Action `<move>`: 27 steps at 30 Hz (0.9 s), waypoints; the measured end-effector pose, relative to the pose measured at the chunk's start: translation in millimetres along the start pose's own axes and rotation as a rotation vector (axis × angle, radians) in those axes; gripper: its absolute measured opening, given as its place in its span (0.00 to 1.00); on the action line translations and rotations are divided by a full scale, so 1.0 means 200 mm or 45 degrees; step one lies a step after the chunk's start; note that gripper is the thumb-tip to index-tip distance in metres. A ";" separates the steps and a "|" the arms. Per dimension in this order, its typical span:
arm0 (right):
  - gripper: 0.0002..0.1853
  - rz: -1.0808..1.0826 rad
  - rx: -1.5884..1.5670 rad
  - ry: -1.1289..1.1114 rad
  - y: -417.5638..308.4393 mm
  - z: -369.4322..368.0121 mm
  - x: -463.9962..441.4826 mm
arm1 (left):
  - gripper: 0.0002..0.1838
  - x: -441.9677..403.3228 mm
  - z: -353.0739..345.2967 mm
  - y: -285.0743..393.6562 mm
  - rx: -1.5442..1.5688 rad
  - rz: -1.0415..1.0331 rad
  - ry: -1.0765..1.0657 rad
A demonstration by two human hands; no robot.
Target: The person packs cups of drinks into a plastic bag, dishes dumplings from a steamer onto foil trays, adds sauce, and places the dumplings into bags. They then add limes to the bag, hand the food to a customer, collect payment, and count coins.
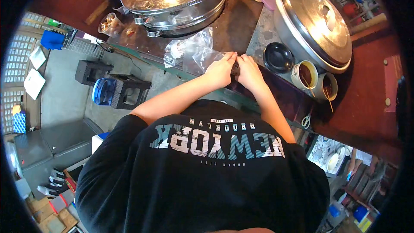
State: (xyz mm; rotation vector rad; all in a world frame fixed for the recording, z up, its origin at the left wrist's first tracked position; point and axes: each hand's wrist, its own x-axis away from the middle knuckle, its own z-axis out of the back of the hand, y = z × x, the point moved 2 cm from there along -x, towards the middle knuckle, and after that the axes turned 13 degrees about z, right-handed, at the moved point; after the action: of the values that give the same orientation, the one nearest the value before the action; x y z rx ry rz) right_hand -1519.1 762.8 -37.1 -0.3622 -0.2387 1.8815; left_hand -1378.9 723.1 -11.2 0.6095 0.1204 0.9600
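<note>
My left hand (221,70) and my right hand (250,72) meet at the counter's front edge, fingertips nearly touching. A clear plastic bag (198,54) lies crumpled on the counter, its near end running to my left fingers, which are closed on it. The fingers of my right hand are bent and pressed together beside the left ones; what they hold, if anything, is hidden. A small dark patch shows between the two hands. To the right of my right hand sits a black bowl (278,57).
Ahead stands a large lidded metal pot (189,15); another lidded pot (319,26) is at right. Two cups of dark sauce (305,74) with sticks stand near the edge, above scissors (306,121). A plastic cup (111,25) sits left. Stools (131,92) are on the floor.
</note>
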 end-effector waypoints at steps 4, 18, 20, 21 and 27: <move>0.47 -0.276 -0.122 0.211 -0.08 0.17 0.12 | 0.38 0.00 -0.01 -0.03 -0.026 0.010 0.045; 0.26 -0.610 -1.737 0.726 0.10 -0.27 0.08 | 0.34 -0.06 -0.11 0.11 -0.070 -0.030 -0.004; 0.23 -0.789 -1.946 0.765 0.05 -0.20 0.06 | 0.33 -0.03 -0.04 0.18 0.025 -0.045 -0.063; 0.20 -0.750 -2.043 0.837 0.05 -0.22 0.05 | 0.33 -0.07 -0.12 0.15 0.039 -0.044 0.002; 0.23 -0.498 -2.149 0.736 0.17 -0.28 0.08 | 0.28 -0.09 -0.05 0.21 -0.232 -0.090 -0.130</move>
State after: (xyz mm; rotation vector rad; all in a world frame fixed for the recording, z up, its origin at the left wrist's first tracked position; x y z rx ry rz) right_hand -1533.3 767.1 -102.0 -1.7584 -1.3477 0.7104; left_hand -1423.3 731.6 -0.7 0.4816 -0.0360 0.8591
